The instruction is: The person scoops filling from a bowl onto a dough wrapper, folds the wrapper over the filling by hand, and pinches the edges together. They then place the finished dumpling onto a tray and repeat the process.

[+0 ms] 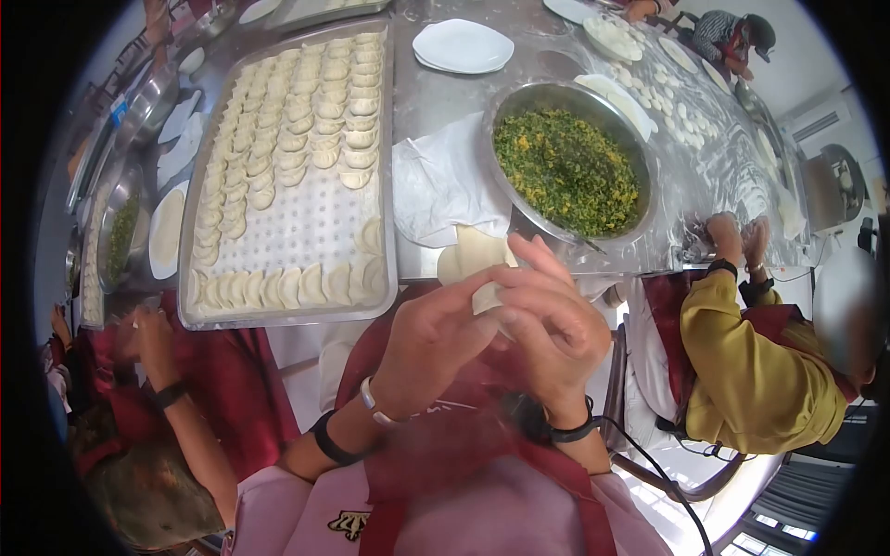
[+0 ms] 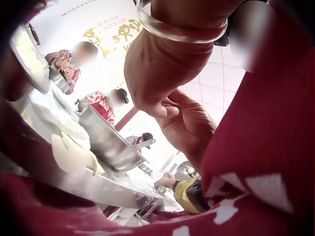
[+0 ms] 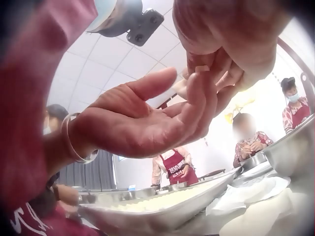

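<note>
In the head view a pale dumpling (image 1: 487, 298) sits between my two hands above the table's near edge. My left hand (image 1: 431, 338), with a bracelet at the wrist, holds it from the left with curved fingers. My right hand (image 1: 561, 338) pinches it from the right with thumb and fingers. Both wrist views show the hands meeting, the left hand (image 3: 142, 118) palm up below the right hand (image 3: 231, 29), with the dumpling mostly hidden. Just beyond the hands, round dough wrappers (image 1: 477, 252) lie at the table edge.
A metal tray (image 1: 392, 213) with rows of shaped dumplings (image 1: 306, 120) stands at left. A steel bowl (image 1: 489, 153) of chopped green-and-yellow filling (image 1: 565, 171) is ahead, beside a white cloth (image 1: 440, 185). White plates (image 1: 464, 44) lie farther back. A person in yellow sleeves (image 1: 760, 371) works at right.
</note>
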`<action>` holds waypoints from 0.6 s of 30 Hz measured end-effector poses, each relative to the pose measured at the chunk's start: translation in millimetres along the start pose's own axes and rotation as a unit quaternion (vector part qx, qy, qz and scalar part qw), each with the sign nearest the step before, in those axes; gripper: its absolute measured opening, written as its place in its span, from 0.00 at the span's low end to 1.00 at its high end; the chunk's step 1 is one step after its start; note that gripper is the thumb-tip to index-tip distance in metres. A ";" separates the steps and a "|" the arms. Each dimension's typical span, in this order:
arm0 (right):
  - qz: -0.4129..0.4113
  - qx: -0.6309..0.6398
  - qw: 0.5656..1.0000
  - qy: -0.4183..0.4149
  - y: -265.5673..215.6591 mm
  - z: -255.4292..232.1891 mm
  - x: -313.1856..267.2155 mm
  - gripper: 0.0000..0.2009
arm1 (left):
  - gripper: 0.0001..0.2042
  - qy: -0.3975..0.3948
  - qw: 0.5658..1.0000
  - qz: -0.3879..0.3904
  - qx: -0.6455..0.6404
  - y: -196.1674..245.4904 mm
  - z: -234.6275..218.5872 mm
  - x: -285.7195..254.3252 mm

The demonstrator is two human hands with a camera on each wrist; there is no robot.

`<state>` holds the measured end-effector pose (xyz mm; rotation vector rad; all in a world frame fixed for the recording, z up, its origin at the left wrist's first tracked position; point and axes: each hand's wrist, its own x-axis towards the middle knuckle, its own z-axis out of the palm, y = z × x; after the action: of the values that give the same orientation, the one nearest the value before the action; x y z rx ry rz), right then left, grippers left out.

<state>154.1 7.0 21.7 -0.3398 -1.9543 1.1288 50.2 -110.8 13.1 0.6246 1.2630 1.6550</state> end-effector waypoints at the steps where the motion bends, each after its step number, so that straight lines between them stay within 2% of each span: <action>1: -0.001 0.001 1.000 -0.001 1.2 -0.1 -0.8 0.06 | 0.21 0.007 1.000 0.014 0.017 -1.8 -0.5 0.1; 4: -0.008 -0.003 1.000 -0.011 4.3 -1.4 -2.4 0.07 | 0.20 0.000 0.994 0.035 0.101 -5.3 -6.3 -0.7; 7: -0.010 -0.015 1.000 -0.021 4.1 -1.4 -1.1 0.07 | 0.20 0.018 0.994 0.021 0.104 5.4 -2.7 -1.3; 10: 0.006 -0.005 1.000 -0.009 -2.8 1.9 1.7 0.06 | 0.20 0.028 0.998 0.043 0.041 1.7 -1.4 0.0; 16: -0.016 -0.028 0.998 -0.052 -1.8 -2.4 2.3 0.06 | 0.19 -0.004 0.993 0.072 0.096 0.6 -3.4 -1.3; 18: -0.014 -0.047 0.997 -0.057 -2.7 -2.5 0.9 0.06 | 0.19 -0.007 0.993 0.047 0.107 0.5 -6.2 -2.9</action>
<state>155.9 7.5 25.0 -0.3035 -2.1103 1.0614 46.2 -116.3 11.8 0.8365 1.4314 1.6000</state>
